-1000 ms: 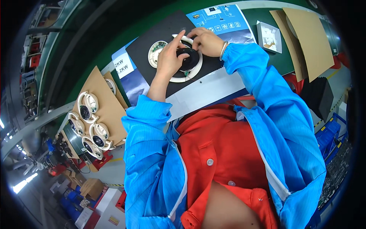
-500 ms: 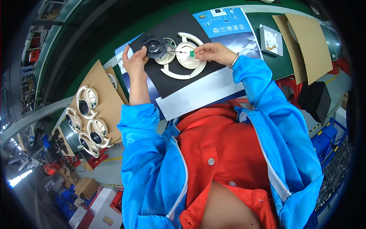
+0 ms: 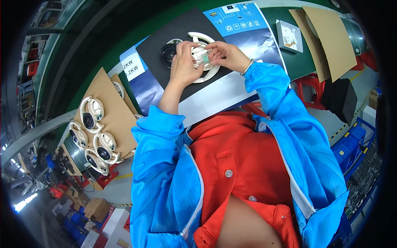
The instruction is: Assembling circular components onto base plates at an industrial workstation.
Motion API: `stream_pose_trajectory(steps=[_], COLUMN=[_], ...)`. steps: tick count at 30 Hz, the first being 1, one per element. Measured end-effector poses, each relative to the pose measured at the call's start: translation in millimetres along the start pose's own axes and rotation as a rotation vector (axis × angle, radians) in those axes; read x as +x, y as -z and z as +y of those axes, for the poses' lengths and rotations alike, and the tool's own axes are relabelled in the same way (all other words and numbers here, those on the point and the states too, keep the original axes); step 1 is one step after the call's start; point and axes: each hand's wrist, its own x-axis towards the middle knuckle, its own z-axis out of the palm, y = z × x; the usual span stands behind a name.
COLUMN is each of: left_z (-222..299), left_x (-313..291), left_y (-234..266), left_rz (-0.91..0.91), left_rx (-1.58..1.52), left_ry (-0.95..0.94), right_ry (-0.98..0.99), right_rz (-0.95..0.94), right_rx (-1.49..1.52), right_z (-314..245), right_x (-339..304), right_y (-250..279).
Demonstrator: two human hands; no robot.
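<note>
A white ring-shaped plastic frame (image 3: 210, 73) lies on a black mat (image 3: 182, 33) on the bench, with a round black and silver part (image 3: 168, 51) at its left end. My left hand (image 3: 183, 65) rests on the frame's middle, fingers curled over it. My right hand (image 3: 225, 55) pinches a small white and green piece (image 3: 204, 57) just above the frame's centre. Both hands meet over the same spot and hide the middle of the frame.
A brown cardboard sheet (image 3: 108, 93) at the left carries several finished white frames with round inserts (image 3: 92, 113). A blue printed sheet (image 3: 237, 18) lies behind the mat, a small white box (image 3: 289, 36) and more cardboard (image 3: 326, 35) to the right. Blue crates (image 3: 351, 144) stand at the lower right.
My left hand has come back from the mat's left edge to the frame's middle. My right hand has drawn in to meet it over the centre.
</note>
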Motion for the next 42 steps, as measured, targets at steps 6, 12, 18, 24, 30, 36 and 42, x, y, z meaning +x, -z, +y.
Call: stream_pose_trajectory(steps=[6, 12, 18, 24, 30, 36, 42], left_z=[-25, -26, -23, -23, -23, -21, -19], left_x=[12, 15, 15, 15, 14, 14, 15], left_y=[8, 11, 15, 17, 16, 17, 14], left_rz=[-0.181, -0.169, -0.203, -0.198, -0.161, -0.16, -0.112], left_rx=[-0.423, -0.708, -0.676, -0.686, -0.73, -0.736, -0.71], left_ry=[0.244, 0.323, 0.348, 0.36, 0.339, 0.34, 0.414], right_ry=[0.212, -0.029, -0.086, -0.149, -0.164, -0.163, -0.178], right_rz=[0.031, 0.076, 0.137, 0.099, 0.088, 0.114, 0.195], right_rx=[-0.601, -0.295, -0.174, -0.224, -0.196, -0.193, -0.027], right_z=[-7, -5, 1, -6, -5, -8, -7], right_x=[12, 20, 20, 22, 24, 23, 20], right_y=[-2, -7, -12, -11, -11, -13, -17])
